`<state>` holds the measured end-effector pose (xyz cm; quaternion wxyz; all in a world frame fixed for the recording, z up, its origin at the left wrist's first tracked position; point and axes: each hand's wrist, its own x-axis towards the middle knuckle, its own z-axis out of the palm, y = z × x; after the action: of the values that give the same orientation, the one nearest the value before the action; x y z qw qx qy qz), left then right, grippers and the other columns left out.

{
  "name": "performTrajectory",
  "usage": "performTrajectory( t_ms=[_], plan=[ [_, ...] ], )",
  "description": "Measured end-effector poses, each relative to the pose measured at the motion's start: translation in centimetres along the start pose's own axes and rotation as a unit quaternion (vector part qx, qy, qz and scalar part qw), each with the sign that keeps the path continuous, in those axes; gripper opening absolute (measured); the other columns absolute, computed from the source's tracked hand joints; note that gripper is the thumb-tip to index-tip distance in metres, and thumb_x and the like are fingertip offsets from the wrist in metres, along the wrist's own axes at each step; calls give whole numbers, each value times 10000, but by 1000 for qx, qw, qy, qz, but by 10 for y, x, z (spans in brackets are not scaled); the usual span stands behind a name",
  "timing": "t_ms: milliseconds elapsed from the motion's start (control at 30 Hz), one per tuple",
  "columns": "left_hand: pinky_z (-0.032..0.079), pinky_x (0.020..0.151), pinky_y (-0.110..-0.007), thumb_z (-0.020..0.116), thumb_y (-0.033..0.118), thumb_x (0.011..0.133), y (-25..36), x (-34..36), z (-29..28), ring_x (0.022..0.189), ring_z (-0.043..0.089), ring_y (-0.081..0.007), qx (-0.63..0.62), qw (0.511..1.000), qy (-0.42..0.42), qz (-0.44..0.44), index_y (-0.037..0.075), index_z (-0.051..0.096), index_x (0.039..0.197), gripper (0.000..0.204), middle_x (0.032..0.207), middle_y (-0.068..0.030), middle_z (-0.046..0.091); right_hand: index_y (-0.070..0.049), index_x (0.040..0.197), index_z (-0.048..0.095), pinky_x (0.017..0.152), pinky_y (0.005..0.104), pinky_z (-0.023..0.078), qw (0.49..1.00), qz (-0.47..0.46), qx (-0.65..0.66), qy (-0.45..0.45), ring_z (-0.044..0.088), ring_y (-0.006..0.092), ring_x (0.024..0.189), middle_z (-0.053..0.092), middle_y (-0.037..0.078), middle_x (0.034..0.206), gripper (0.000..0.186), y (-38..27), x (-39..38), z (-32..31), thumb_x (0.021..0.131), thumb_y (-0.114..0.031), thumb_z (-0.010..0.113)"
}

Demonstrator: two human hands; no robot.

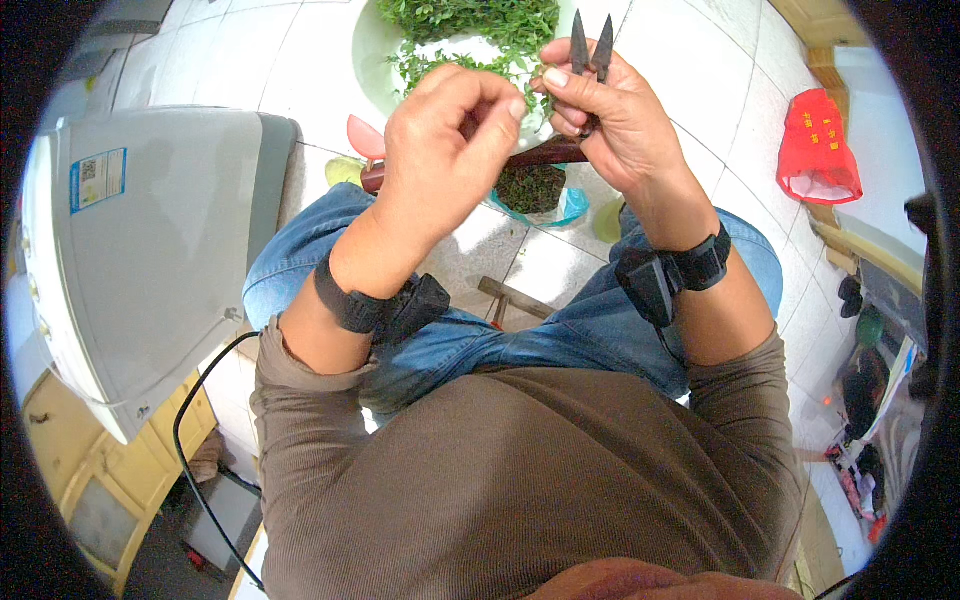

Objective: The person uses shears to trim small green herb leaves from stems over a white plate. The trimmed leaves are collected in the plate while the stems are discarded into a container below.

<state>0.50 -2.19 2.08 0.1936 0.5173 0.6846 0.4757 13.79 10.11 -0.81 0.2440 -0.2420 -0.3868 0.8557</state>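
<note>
My right hand point(632, 125) holds a pair of scissors point(590, 62) in its palm, the dark blades pointing up and slightly apart. Its thumb and forefinger pinch the end of a small green sprig point(535, 98). Close by on the left, my left hand point(440, 150) is closed, thumb against curled fingers; what lies between them is hidden. Both hands are over the near side of a pale basin point(372, 65), where leafy green sprigs point(480, 22) are heaped at the far side and fewer lie nearer.
Below the hands, a blue plastic bag point(572, 208) with dark green bits stands on the tiled floor, beneath a dark red bar point(545, 153). A white appliance point(180, 220) is at left, beside a black cable point(178, 425). A red bag point(818, 150) lies at right.
</note>
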Motion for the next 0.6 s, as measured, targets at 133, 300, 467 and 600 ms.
performTrajectory(
  t_ms=[133, 300, 467, 600],
  plan=[
    [443, 733, -224, 641, 150, 843, -9, 7, 1, 813, 563, -112, -57, 997, 11, -57, 32, 680, 954, 166, 816, -47, 603, -32, 1006, 579, 498, 187, 339, 1000, 6, -3, -2, 497, 68, 634, 593, 40, 819, 219, 3, -1, 4, 808, -70, 664],
    [443, 710, -212, 646, 136, 846, -14, 4, 6, 779, 546, -79, -104, 992, 3, -73, 30, 674, 948, 150, 848, -11, 600, -14, 1043, 560, 514, 189, 362, 1000, 6, -15, -13, 437, 59, 594, 581, 53, 838, 218, 4, -3, 5, 837, -40, 627],
    [436, 686, -205, 646, 123, 848, -15, 3, 9, 735, 523, -58, -110, 989, -1, -101, 25, 653, 912, 117, 843, 5, 591, -14, 1007, 573, 507, 190, 361, 1000, 8, -12, -7, 455, 63, 604, 543, 16, 792, 214, 6, -5, 6, 808, -33, 647],
    [424, 674, -202, 646, 130, 850, -19, 3, 11, 730, 507, -51, -118, 986, 6, -118, 32, 631, 889, 106, 819, 13, 582, -13, 1011, 571, 500, 191, 349, 1000, 11, -14, 1, 437, 65, 580, 561, 30, 794, 218, 7, -6, 6, 808, -43, 647]
  ],
)
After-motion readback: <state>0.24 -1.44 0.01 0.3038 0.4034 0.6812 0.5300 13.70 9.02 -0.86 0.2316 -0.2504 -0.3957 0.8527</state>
